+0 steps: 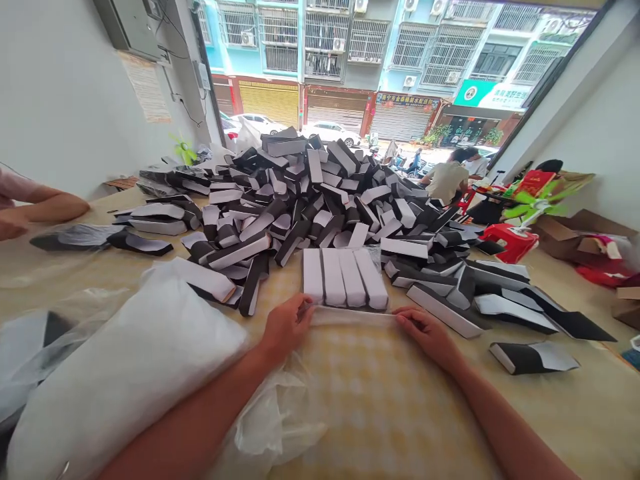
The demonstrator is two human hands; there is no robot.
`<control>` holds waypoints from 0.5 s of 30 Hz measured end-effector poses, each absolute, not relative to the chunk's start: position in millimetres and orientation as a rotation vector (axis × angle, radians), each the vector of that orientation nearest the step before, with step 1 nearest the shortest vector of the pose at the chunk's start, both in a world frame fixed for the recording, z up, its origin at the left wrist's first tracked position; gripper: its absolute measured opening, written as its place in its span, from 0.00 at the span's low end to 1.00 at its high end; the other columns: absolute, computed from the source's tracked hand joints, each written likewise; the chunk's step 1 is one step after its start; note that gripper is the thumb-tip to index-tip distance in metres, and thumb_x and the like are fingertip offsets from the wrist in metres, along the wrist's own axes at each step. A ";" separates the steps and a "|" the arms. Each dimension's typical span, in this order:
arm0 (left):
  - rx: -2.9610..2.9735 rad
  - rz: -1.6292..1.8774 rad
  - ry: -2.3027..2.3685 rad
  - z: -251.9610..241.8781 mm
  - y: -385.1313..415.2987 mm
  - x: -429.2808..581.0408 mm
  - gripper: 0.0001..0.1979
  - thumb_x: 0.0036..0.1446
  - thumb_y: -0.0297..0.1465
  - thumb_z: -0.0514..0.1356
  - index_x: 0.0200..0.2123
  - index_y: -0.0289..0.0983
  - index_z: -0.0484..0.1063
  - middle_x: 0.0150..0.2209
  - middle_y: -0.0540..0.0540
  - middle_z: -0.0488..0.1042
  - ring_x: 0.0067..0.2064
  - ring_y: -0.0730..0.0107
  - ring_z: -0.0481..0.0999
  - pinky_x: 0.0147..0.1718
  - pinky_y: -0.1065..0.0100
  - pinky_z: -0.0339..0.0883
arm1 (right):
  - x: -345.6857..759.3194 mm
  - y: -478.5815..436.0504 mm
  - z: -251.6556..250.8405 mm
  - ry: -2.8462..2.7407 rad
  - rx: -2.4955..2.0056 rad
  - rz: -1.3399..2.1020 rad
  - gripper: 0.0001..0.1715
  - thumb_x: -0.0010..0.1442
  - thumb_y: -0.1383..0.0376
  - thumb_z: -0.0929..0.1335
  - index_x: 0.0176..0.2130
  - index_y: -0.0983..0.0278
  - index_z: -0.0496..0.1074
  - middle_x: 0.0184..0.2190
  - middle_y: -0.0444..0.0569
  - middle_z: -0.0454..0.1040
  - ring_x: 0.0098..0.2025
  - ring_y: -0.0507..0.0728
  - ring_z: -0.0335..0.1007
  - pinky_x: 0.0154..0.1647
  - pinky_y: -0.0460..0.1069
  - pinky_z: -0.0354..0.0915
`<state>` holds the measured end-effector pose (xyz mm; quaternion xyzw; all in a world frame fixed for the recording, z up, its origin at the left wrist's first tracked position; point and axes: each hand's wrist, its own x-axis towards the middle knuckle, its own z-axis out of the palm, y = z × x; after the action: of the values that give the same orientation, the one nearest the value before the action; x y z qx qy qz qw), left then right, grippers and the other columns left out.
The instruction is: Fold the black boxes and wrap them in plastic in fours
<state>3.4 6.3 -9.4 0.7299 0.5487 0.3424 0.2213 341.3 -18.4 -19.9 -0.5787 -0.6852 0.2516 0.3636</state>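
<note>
1. Left hand (pixel 287 327) at one end of a white strip (pixel 353 317), fingers (pixel 305 312) clamped on it.
2. Right hand (pixel 430 337) at the other end, fingers (pixel 406 319) pinched tight on the strip too. Strip stretched pretty flat between the two hands, low over the desk (pixel 380 413).
3. Right behind the strip, four long white-faced boxes (pixel 345 279) lined up side by side, dark along the bottom. Strip right up against their near ends, though hard to say if actually touching.
4. Desk covered in a pale yellow check pattern, nothing fancy.
5. Past those four, a massive messy heap of black-and-white boxes (pixel 310 200), piled every which way, with a few loose ones out to the right, like the one at (pixel 533 357).
6. Beside the left forearm, a big white plastic-wrapped bundle (pixel 120 373). Crinkly clear plastic bag (pixel 275 427) near the left wrist.
7. Far left, a co-worker's arm (pixel 45 207) lying along the desk.
8. Over on the right, a red stool (pixel 510 240) and cardboard boxes (pixel 575 233). Out front, a person in a pale shirt (pixel 447 180), plus parked cars and shuttered shops across the street.
</note>
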 end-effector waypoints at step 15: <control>2.209 0.560 1.880 -0.1 2.9 5.3 0.06 0.59 0.31 0.60 0.41 0.40 0.69 0.33 0.50 0.74 0.35 0.64 0.75 0.31 0.67 0.58 | 330.9 -4.8 -34.9 -1.733 -1.664 0.254 0.24 0.58 0.45 0.66 0.37 0.61 0.76 0.25 0.48 0.72 0.34 0.61 0.68 0.36 0.53 0.66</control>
<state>5.3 2.9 -0.1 0.7444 0.6335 0.1887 0.0938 330.9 -4.8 -34.9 -0.6439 -0.6706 0.0982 0.3549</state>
